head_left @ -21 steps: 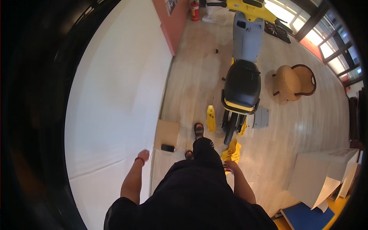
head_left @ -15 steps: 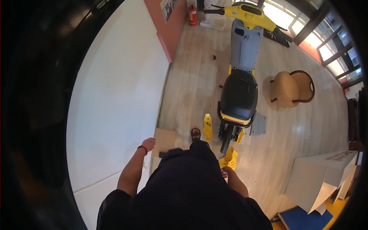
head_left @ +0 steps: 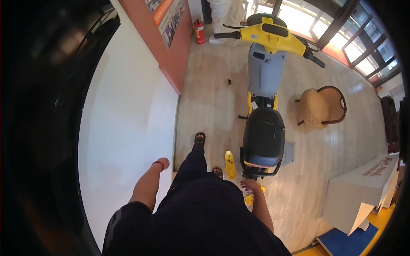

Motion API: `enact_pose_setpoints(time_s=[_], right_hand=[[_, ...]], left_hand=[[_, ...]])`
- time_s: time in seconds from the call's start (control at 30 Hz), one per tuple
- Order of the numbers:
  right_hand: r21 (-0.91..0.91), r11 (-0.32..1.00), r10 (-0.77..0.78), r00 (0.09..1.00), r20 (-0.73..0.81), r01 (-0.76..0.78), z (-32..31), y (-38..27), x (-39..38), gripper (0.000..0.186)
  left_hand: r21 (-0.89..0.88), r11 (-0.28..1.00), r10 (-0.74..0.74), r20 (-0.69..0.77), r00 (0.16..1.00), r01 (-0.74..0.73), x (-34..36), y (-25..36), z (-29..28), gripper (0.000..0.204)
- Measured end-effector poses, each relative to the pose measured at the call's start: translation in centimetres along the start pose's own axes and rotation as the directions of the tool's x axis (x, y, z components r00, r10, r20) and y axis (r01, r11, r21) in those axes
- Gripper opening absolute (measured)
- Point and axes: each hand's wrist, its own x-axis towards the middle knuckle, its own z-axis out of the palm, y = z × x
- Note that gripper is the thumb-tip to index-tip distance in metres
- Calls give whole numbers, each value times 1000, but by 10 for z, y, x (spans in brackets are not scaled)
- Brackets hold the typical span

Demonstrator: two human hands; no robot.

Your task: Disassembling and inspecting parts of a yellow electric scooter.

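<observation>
My left hand [head_left: 164,163], with a red bead bracelet at the wrist, hangs beside the white wall; its fingers are too hidden to read. My right hand [head_left: 250,185] is curled around something small that I cannot make out, near the rear of a yellow scooter [head_left: 275,40] with a black seat [head_left: 263,136]. A long yellow panel [head_left: 230,164] lies on the floor left of the scooter's rear. A yellow part [head_left: 249,199] shows partly behind my right hand, and a grey panel [head_left: 289,152] lies right of the seat. My sandalled left foot [head_left: 199,138] is forward on the floor.
A white wall [head_left: 121,119] runs along my left to a pink wall [head_left: 171,55], with a red fire extinguisher [head_left: 199,33] and another person's white-clad legs [head_left: 222,21] beyond. At right are a wicker armchair [head_left: 320,106], glass doors [head_left: 358,38], a white box [head_left: 354,192] and a blue board [head_left: 346,239].
I have stepped forward along the scooter's left side, so scooter, armchair and floor parts sit lower in view. My left foot has swung ahead. My right hand is still curled.
</observation>
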Motion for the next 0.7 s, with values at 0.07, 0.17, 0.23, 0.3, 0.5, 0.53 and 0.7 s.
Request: enact_pose_setpoints(time_s=[0.07, 0.17, 0.23, 0.3, 0.5, 0.53, 0.7], right_hand=[[55, 998, 9, 1000, -21, -8, 1, -32, 9, 31], [129, 986, -103, 994, -25, 105, 2, -107, 18, 31], [98, 984, -152, 988, 22, 150, 3, -152, 26, 32], [82, 979, -192, 978, 79, 186, 6, -191, 34, 34], [224, 898, -361, 925, -114, 378, -5, -303, 29, 35], [244, 898, -348, 930, -119, 367, -10, -310, 29, 35], [363, 871, -288, 943, -166, 330, -58, -340, 44, 32]], left_hand=[[184, 972, 131, 105, 986, -149, 45, 6, -39, 36], [13, 993, 115, -69, 991, -114, 87, 48, -122, 37], [-9, 984, 178, -124, 976, -180, 117, 77, -163, 36], [-71, 960, 252, -194, 948, -270, 139, 110, -209, 34], [-136, 939, 271, -271, 923, -316, 215, 152, -286, 30], [-123, 940, 281, -253, 926, -319, 220, 156, -290, 30], [87, 925, 373, -17, 928, -370, 257, 161, -314, 32]])
